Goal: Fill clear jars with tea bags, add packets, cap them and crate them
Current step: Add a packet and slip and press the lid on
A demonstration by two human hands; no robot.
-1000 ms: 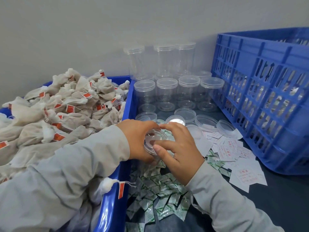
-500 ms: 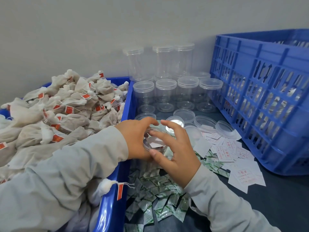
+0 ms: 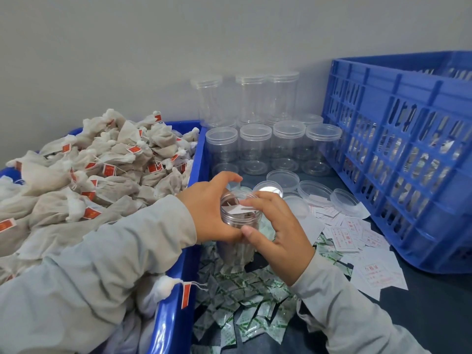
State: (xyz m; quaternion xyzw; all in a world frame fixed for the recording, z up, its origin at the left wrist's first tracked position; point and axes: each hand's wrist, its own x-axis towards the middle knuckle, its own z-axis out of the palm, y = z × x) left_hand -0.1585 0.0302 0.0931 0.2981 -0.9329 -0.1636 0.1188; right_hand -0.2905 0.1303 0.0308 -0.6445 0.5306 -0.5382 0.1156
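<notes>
Both hands on one open jar at centre. Left hand wraps jar's left side, fingers curled round the rim. Right hand cups the right side, thumb on the wall, fingertips at the mouth touching a white paper slip lying across the opening. Jar upright, uncapped, brownish tea bags visible inside. It stands on green-white packets strewn over the dark bench. Blue bin heaped with tea bags tight on the left, its wall touching the left wrist. Blue crate on the right, well apart. Loose lids just behind the jar, capped empty jars behind those against the wall. White slips scattered right of the right hand. Open bench only at near right.
</notes>
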